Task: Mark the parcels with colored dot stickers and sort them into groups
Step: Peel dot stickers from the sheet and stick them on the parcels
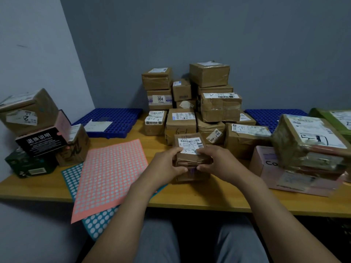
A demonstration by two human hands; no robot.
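Note:
A small brown cardboard parcel [190, 141] with a white shipping label marked "5-3" stands on the wooden table [209, 198] in front of me. My left hand [167, 164] grips its left side and my right hand [214, 162] grips its right side, thumbs on the front face. A pink sticker sheet [110, 177] with pale dots lies to the left, over a teal sticker sheet [74, 175]. Behind the held parcel rises a stack of brown parcels [190, 103].
A group of boxes [38, 130] sits at the far left, with a dark green one at the bottom. Large taped parcels [307, 145] on a pink box fill the right. Two blue perforated trays [108, 120] lie by the grey wall. My knees show below the table edge.

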